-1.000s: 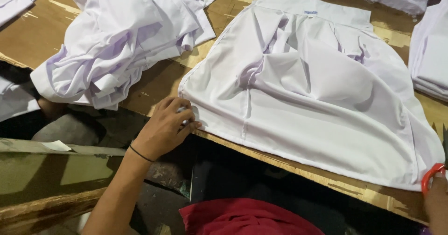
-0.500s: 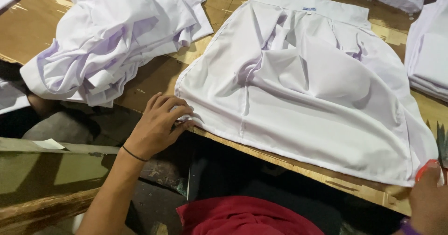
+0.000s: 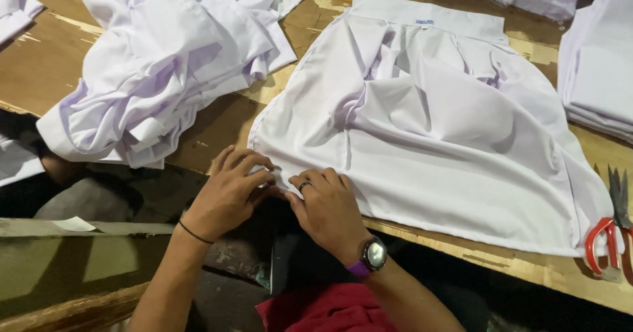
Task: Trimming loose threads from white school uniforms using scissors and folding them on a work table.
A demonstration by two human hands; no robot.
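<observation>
Head view: left hand (image 3: 227, 190) and right hand (image 3: 328, 207) meet knuckles-up at table edge, fingers curled, pinching near-left hem corner of one white skirt (image 3: 428, 141) spread flat on wooden table (image 3: 39, 68). One white garment heap (image 3: 165, 61) left; one red-handled scissors (image 3: 610, 226) right.

Right hand joins the left at the hem

The right hand (image 3: 328, 208), a second ago off by the red-handled scissors (image 3: 610, 230), now rests beside the left hand (image 3: 227, 193) on the white garment (image 3: 428, 134)'s near corner.
</observation>
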